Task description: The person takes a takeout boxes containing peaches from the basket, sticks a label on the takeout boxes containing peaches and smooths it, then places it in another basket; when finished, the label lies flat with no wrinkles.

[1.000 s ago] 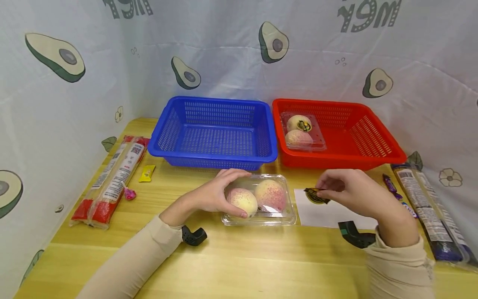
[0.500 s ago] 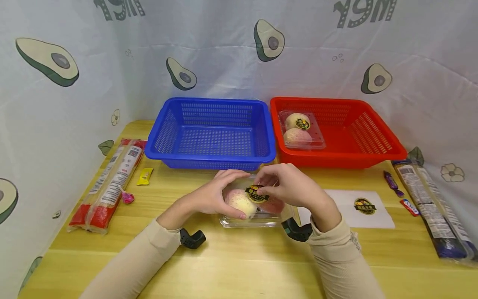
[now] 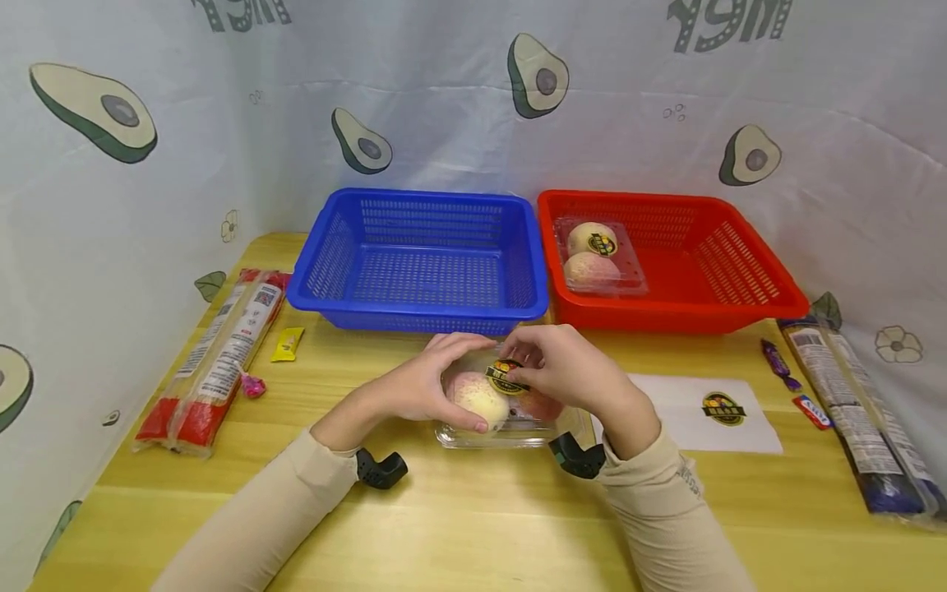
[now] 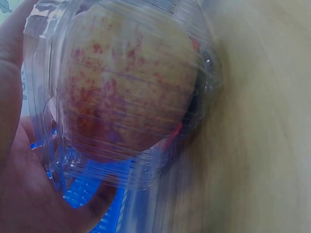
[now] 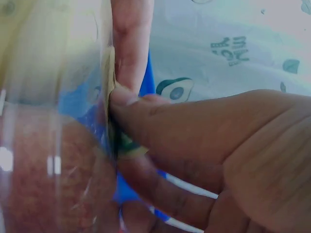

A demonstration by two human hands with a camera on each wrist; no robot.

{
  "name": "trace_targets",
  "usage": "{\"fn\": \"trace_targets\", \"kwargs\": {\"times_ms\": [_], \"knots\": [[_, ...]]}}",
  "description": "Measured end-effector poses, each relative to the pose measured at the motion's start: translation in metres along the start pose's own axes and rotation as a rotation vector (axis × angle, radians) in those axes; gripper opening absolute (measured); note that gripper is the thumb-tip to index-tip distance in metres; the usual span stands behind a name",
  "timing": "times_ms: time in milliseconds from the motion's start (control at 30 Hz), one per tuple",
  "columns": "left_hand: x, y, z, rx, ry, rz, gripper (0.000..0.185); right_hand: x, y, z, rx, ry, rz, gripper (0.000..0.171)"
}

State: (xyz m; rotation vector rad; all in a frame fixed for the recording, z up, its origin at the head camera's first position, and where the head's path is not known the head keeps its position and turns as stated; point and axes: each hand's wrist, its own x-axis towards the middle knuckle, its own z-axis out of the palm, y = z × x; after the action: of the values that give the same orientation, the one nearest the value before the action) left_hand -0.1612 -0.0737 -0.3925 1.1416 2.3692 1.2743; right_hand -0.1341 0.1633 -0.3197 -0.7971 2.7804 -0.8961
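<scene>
Noodle packs (image 3: pixel 210 353): I see two long red-ended packs lying side by side at the far left of the counter (image 3: pixel 473 526), a yellow sachet (image 3: pixel 288 344) and a pink sweet (image 3: pixel 254 384) just beside them.
Blue basket (image 3: pixel 422 308): it stands at the back, left of centre, next to the red one.
Left hand (image 3: pixel 425 385): my view from the head camera shows its fingers (image 3: pixel 462 341) curled over the left end of the clear clamshell (image 3: pixel 510 436), thumb along the front, gripping it; the left wrist view shows the palm against the plastic with a speckled peach (image 4: pixel 129 80) inside.
Clear clamshell: it rests on the counter just in front of the blue basket, between both hands.
Round sticker (image 3: pixel 506 377): black and yellow, on the clamshell lid.
Right hand (image 3: pixel 570 370): its fingers (image 5: pixel 160 121) pinch and press the sticker onto the lid.
Red basket (image 3: pixel 740 308): at back right, holding a second clamshell (image 3: pixel 599 256) with a sticker on top.
Backing sheet (image 3: pixel 666 411): white, right of the hands, carrying one more sticker (image 3: pixel 722 408); sweets and a dark pack (image 3: pixel 851 411) lie beyond.
</scene>
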Motion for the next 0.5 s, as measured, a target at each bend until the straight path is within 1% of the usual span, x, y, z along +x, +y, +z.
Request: {"fn": "trace_targets", "kwargs": {"times_ms": [133, 200, 267, 367, 433, 500], "knots": [[-0.005, 0.001, -0.003, 0.001, 0.021, -0.007, 0.1, 0.002, -0.006, 0.002, -0.107, 0.016, -0.029, 0.023], [-0.005, 0.001, -0.003, -0.001, 0.02, -0.004, 0.099, 0.002, -0.008, 0.002, -0.141, 0.013, -0.029, 0.022], [-0.005, 0.001, -0.003, 0.0, 0.015, -0.001, 0.099, 0.002, -0.007, 0.003, -0.133, -0.011, -0.042, 0.019], [-0.003, 0.001, -0.002, 0.0, 0.009, 0.001, 0.099, 0.002, -0.002, 0.002, -0.073, -0.065, -0.086, 0.017], [-0.001, 0.002, -0.001, 0.001, 0.003, 0.0, 0.1, 0.0, 0.005, -0.001, -0.034, -0.096, -0.11, 0.02], [0.001, 0.003, 0.0, 0.004, -0.005, 0.001, 0.1, -0.005, 0.011, -0.007, -0.015, -0.108, -0.095, 0.024]]}}
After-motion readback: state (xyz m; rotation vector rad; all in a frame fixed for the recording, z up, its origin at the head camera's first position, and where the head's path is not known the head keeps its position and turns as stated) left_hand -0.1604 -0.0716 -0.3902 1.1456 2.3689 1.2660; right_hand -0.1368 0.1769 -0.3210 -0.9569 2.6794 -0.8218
